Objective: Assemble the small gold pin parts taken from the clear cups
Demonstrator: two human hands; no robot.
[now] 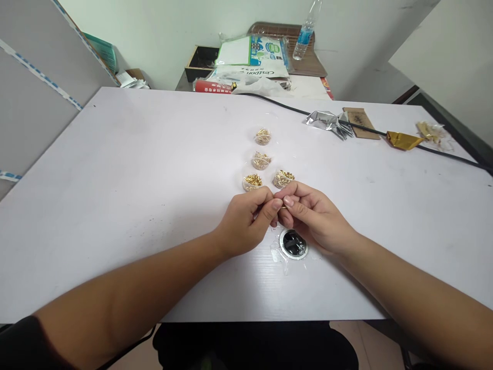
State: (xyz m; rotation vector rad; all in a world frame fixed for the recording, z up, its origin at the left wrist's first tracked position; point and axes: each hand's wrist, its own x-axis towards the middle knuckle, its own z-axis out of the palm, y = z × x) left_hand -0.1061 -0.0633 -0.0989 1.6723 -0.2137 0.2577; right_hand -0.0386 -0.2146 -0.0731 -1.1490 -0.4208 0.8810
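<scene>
Over the near middle of the pale surface (134,154), I have both hands drawn together, fingertips meeting or nearly so. The left hand (246,220) is closed to a pinch, thumb against bent forefinger, on the left end of a small gold piece (284,207); the right hand (318,213) pinches that piece farther right, its thumb on top. My fingers hide most of it. Just beneath and near the right hand lies a black disc (293,243) with a pale rim, beside clear film. Beyond the hands I see four clear cups of gold bits: a left cup (247,186), a right cup (279,183) just behind the fingers, a middle cup (259,166) and a far cup (263,141).
</scene>
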